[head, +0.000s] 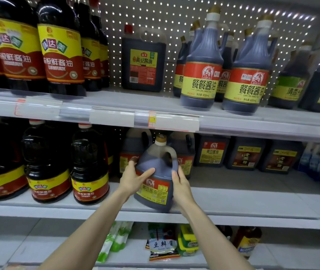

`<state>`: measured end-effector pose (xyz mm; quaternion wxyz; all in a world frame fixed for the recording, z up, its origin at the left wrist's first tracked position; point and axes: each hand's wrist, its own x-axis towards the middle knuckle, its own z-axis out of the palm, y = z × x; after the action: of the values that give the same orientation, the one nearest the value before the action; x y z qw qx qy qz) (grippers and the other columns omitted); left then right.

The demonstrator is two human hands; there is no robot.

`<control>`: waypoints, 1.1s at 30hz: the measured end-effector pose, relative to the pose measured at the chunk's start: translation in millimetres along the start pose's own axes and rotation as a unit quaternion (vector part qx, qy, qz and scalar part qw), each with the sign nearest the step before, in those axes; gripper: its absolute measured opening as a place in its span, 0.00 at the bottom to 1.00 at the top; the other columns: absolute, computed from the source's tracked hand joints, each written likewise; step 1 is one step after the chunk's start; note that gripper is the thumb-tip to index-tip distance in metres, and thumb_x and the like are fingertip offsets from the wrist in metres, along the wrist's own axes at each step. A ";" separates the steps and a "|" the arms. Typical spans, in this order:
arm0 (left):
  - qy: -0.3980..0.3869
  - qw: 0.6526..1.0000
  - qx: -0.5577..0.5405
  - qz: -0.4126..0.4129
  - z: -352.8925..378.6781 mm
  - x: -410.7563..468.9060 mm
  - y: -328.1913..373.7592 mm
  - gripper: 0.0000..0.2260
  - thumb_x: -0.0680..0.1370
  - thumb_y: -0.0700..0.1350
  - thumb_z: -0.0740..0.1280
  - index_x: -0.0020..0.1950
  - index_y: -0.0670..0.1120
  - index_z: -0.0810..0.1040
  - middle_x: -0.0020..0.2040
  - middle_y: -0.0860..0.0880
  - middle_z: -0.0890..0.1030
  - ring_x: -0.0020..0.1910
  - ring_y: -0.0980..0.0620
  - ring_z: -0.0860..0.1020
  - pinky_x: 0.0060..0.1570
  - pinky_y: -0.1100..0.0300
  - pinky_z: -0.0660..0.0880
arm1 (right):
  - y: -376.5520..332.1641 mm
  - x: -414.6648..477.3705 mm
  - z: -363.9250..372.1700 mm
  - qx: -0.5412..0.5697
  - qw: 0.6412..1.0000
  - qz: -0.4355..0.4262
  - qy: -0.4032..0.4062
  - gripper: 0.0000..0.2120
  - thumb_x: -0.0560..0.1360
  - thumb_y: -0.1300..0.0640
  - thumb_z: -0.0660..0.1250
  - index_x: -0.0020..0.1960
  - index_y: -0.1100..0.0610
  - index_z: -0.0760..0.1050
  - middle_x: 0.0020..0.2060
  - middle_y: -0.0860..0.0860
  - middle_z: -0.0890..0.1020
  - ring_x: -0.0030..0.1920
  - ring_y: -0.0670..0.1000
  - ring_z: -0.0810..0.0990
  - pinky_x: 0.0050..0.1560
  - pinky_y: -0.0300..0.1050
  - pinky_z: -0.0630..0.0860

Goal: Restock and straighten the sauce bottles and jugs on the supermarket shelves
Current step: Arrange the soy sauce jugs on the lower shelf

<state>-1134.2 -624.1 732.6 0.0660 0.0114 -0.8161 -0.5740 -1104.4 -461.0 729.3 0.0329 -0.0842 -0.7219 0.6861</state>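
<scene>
On the white middle supermarket shelf (pixel 233 199), a dark plastic soy sauce jug with a red-and-yellow label (pixel 155 178) stands near the front edge, grasped on either side by the left hand (pixel 133 178) and right hand (pixel 180 184), fingers pressed against it.

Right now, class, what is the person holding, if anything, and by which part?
Both hands hold a soy sauce jug by its body: left hand on its left side, right hand on its right. The handle is untouched.
</scene>
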 end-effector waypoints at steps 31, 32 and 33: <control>-0.006 0.995 -0.100 0.007 -32.5 -11.3 -32.6 0.25 0.77 0.53 0.68 0.72 0.47 0.67 0.62 0.49 0.79 0.57 0.52 0.79 0.58 0.49 0.78 | 6.5 6.4 35.0 0.016 0.998 0.038 -0.041 0.29 0.82 0.46 0.57 0.79 0.46 0.50 0.62 0.50 0.73 0.55 0.50 0.77 0.53 0.49 0.77; -0.005 0.995 -0.100 0.008 -34.2 -11.5 -33.0 0.25 0.77 0.53 0.68 0.72 0.47 0.67 0.62 0.49 0.79 0.57 0.52 0.80 0.57 0.49 0.78 | 5.8 6.7 37.0 0.016 0.998 0.039 -0.042 0.29 0.82 0.46 0.57 0.79 0.46 0.50 0.62 0.50 0.73 0.55 0.50 0.77 0.52 0.49 0.77; -0.005 0.995 -0.100 0.009 -35.8 -10.5 -35.3 0.25 0.77 0.53 0.68 0.71 0.47 0.68 0.61 0.50 0.79 0.57 0.53 0.80 0.57 0.49 0.79 | 4.9 6.8 39.3 0.016 0.998 0.041 -0.043 0.29 0.82 0.46 0.57 0.79 0.47 0.49 0.64 0.51 0.73 0.56 0.51 0.77 0.52 0.49 0.77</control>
<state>-1121.5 -668.6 710.4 0.0678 -0.0057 -0.7549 -0.6523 -1117.1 -498.3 721.7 -0.0250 -0.0839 -0.7073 0.7014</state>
